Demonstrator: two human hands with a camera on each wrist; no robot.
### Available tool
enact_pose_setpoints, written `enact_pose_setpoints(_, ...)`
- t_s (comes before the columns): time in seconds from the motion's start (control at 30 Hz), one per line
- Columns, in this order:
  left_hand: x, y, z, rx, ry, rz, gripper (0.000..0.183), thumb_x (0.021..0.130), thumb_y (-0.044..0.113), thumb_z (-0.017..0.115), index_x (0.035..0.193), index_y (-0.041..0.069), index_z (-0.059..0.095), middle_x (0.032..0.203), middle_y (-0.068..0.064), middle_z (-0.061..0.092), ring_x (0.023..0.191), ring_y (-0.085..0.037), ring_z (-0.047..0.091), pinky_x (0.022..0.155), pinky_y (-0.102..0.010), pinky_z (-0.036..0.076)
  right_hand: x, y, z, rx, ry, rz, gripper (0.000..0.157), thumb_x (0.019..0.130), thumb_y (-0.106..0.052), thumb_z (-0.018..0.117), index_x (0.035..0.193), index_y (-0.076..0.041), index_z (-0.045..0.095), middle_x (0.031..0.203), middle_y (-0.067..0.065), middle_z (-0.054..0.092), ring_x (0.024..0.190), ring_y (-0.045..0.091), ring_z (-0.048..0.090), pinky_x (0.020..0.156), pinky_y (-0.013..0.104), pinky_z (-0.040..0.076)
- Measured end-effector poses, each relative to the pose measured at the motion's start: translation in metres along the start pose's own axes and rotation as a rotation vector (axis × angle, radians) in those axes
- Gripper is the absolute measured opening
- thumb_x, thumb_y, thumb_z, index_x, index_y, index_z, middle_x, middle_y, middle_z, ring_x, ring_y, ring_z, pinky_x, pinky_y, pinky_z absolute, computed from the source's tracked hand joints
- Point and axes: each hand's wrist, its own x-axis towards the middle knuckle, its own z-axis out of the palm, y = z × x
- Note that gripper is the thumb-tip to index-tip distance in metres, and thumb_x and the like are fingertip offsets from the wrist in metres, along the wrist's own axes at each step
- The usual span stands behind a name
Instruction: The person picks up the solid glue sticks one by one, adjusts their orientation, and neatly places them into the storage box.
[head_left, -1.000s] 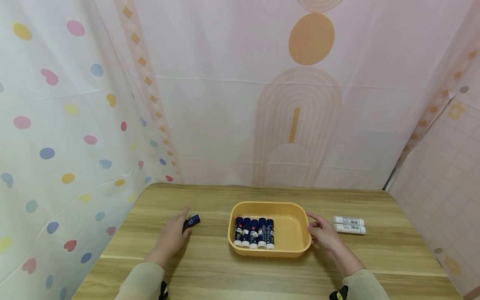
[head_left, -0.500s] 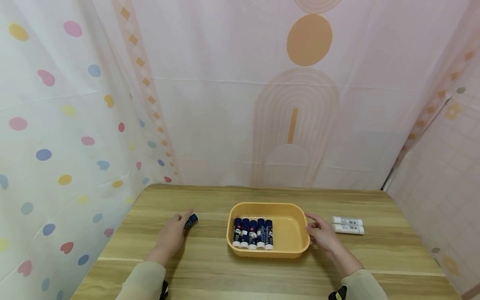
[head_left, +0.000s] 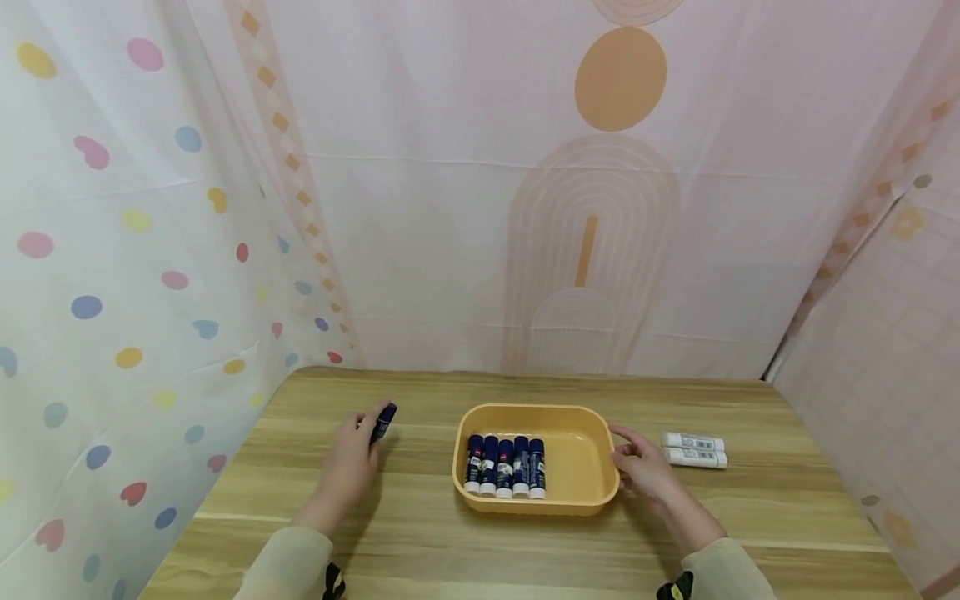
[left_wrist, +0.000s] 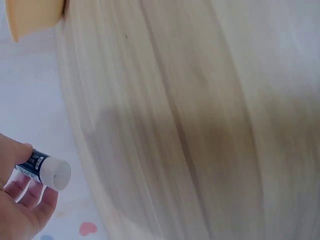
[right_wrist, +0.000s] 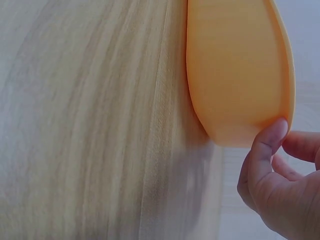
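Note:
My left hand (head_left: 349,462) holds a dark blue glue stick (head_left: 383,422) over the left part of the table. In the left wrist view, thumb and fingers curl round the label of this glue stick (left_wrist: 35,166), and its white end points out of the grip. My right hand (head_left: 651,472) pinches the right rim of a yellow plastic tray (head_left: 577,504). The right wrist view shows the thumb over the edge of the tray (right_wrist: 235,65) and a finger behind it. Several blue glue sticks (head_left: 506,468) lie side by side in the tray's left half.
Two white glue sticks (head_left: 694,450) lie together on the wooden table (head_left: 420,550), right of my right hand. A patterned curtain (head_left: 435,250) hangs behind the table's back edge, with more patterned cloth at both sides.
My left hand has gripped the blue glue stick and raised it from the table, turning it more upright. My right hand keeps its hold on the tray rim.

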Motion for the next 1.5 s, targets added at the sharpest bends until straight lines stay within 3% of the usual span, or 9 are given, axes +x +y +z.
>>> enact_pose_setpoints(0.23, 0.001, 0.007, 0.010, -0.212, 0.023, -0.093, 0.061, 0.085, -0.007, 0.061, 0.138, 0.001, 0.034, 0.111, -0.025, 0.045, 0.096, -0.034, 0.050, 0.080, -0.046, 0.048, 0.001, 0.000, 0.001, 0.015, -0.006, 0.000, 0.048, 0.094, 0.002, 0.047, 0.142, -0.004, 0.039, 0.096, 0.009, 0.048, 0.067, 0.015, 0.051, 0.056, 0.025, 0.046)
enact_pose_setpoints(0.5, 0.008, 0.029, 0.008, -0.356, 0.030, -0.216, 0.062, 0.085, -0.006, 0.062, 0.138, -0.001, 0.029, 0.109, -0.021, 0.043, 0.095, -0.029, 0.047, 0.080, -0.039, 0.046, 0.001, 0.001, 0.001, 0.013, -0.003, -0.001, 0.048, 0.095, 0.002, 0.047, 0.142, -0.004, 0.039, 0.097, 0.010, 0.049, 0.067, 0.015, 0.051, 0.056, 0.025, 0.046)
enact_pose_setpoints(0.67, 0.014, 0.058, 0.002, -0.431, 0.051, -0.200, 0.063, 0.087, -0.003, 0.062, 0.138, 0.003, 0.026, 0.112, -0.019, 0.042, 0.096, -0.027, 0.046, 0.075, -0.032, 0.050, 0.000, 0.001, 0.000, 0.001, 0.000, -0.005, 0.048, 0.095, 0.001, 0.047, 0.142, -0.004, 0.039, 0.099, 0.012, 0.050, 0.067, 0.015, 0.051, 0.056, 0.026, 0.047)
enact_pose_setpoints(0.83, 0.019, 0.089, 0.003, -0.478, 0.058, -0.135, 0.061, 0.087, -0.004, 0.061, 0.136, 0.007, 0.026, 0.114, -0.018, 0.042, 0.096, -0.026, 0.048, 0.073, -0.028, 0.054, 0.000, 0.001, 0.000, 0.000, 0.002, -0.005, 0.048, 0.095, 0.001, 0.047, 0.142, -0.005, 0.039, 0.099, 0.012, 0.050, 0.067, 0.015, 0.051, 0.055, 0.026, 0.046)
enact_pose_setpoints(1.17, 0.020, 0.136, 0.029, -0.513, 0.076, -0.023, 0.058, 0.085, -0.006, 0.063, 0.132, 0.008, 0.031, 0.109, -0.016, 0.043, 0.091, -0.023, 0.047, 0.068, -0.025, 0.054, 0.001, 0.003, 0.001, -0.016, 0.023, 0.000, 0.048, 0.095, 0.001, 0.048, 0.142, -0.005, 0.040, 0.098, 0.012, 0.050, 0.067, 0.015, 0.051, 0.054, 0.025, 0.046)
enact_pose_setpoints(1.33, 0.013, 0.170, 0.047, -0.567, -0.015, -0.058, 0.057, 0.086, -0.004, 0.062, 0.133, 0.009, 0.031, 0.110, -0.016, 0.046, 0.089, -0.021, 0.050, 0.066, -0.024, 0.053, 0.001, 0.003, 0.000, -0.022, 0.030, 0.000, 0.048, 0.095, 0.001, 0.048, 0.142, -0.005, 0.040, 0.097, 0.012, 0.051, 0.065, 0.014, 0.051, 0.054, 0.025, 0.046)
enact_pose_setpoints(1.5, 0.003, 0.199, 0.065, -0.513, -0.126, -0.069, 0.058, 0.088, 0.003, 0.063, 0.136, 0.009, 0.030, 0.107, -0.012, 0.046, 0.088, -0.018, 0.050, 0.072, -0.030, 0.050, 0.001, 0.003, 0.001, -0.009, 0.026, -0.004, 0.048, 0.094, 0.001, 0.049, 0.141, -0.004, 0.041, 0.095, 0.009, 0.050, 0.065, 0.014, 0.050, 0.054, 0.025, 0.046)
